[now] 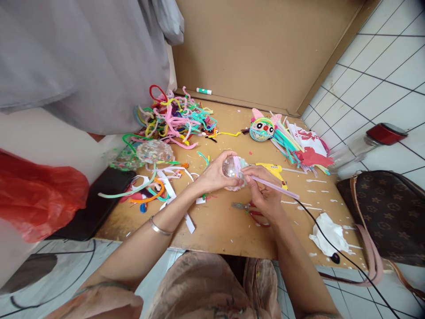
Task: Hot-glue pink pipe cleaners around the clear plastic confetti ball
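Observation:
My left hand [215, 173] is closed around a clear plastic ball [231, 168], held just above the wooden board [226, 230]. A pale purple pipe cleaner [272, 187] wraps over the ball and sticks out to the right. My right hand [262, 190] pinches this pipe cleaner close to the ball. A yellow glue gun [271, 169] lies right behind my right hand, its black cord [332, 241] trailing off the board. Red-handled scissors [247, 208] lie under my right wrist.
A tangle of coloured pipe cleaners [172, 117] fills the back left, with two clear decorated balls [154, 151] in front. A finished pipe-cleaner face [262, 128] and paper scraps [308, 148] lie back right. A brown handbag [388, 212], a red-lidded jar [372, 141], a crumpled tissue [327, 235] and a red bag [36, 195] surround the board.

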The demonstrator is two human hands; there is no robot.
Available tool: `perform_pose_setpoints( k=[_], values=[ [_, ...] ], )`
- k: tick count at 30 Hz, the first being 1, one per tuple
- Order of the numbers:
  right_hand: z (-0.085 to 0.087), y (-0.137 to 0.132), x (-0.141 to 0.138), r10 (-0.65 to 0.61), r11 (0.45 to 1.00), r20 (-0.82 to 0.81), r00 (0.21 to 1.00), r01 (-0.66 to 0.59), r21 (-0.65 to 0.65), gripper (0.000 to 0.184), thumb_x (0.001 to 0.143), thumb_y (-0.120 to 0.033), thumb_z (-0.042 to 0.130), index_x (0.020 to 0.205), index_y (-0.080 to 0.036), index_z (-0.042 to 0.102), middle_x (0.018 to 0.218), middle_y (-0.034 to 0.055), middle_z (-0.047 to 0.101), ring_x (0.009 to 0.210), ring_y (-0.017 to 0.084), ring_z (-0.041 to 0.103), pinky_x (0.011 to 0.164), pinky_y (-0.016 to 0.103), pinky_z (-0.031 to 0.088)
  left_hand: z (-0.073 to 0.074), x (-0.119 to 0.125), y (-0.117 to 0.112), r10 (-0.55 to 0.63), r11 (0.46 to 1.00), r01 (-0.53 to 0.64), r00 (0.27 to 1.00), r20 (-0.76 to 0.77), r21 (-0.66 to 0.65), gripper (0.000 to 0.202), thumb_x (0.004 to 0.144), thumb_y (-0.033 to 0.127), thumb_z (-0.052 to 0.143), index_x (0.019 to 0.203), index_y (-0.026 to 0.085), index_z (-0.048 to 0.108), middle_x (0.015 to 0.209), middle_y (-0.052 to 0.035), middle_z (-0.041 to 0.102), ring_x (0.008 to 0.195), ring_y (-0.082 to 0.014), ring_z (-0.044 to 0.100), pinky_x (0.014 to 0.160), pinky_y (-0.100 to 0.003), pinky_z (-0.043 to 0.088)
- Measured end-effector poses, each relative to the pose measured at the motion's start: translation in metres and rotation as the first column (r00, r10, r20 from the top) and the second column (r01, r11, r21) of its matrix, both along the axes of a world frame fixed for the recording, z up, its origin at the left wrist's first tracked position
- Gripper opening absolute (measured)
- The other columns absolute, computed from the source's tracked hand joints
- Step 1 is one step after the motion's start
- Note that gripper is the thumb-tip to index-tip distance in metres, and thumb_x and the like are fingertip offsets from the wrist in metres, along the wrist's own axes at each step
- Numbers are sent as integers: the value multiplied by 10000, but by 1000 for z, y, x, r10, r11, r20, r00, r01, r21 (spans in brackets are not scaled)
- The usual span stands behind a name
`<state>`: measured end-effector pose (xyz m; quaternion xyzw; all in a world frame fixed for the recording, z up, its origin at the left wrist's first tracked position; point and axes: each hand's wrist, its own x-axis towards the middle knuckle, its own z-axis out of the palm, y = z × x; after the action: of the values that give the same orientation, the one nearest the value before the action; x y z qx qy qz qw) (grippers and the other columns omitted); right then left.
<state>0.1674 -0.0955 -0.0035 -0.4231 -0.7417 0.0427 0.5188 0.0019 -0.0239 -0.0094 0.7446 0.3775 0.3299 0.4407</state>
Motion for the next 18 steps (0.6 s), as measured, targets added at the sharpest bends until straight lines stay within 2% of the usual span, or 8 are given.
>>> perform_pose_setpoints(
  k=[6,18],
  values=[
    [1,0,0,-8,1000,23,1000,8,-19,136,923,-226,515,932,-246,650,919,38,727,892,193,681,833,386,538,2,0,-1,17,1000,-17,1000,4,0,753,605,311,772,1269,191,437,1279,-89,516,1189,-267,530,1044,-412,424],
    [1,2,0,7,1000,7,1000,-7,-24,127,922,-219,516,906,-236,641,895,36,720,883,185,675,823,375,540,-5,1,2,39,992,-31,997,-66,126,757,610,343,786,1269,200,441,1283,-105,452,1244,-281,464,1078,-436,392]
  ],
)
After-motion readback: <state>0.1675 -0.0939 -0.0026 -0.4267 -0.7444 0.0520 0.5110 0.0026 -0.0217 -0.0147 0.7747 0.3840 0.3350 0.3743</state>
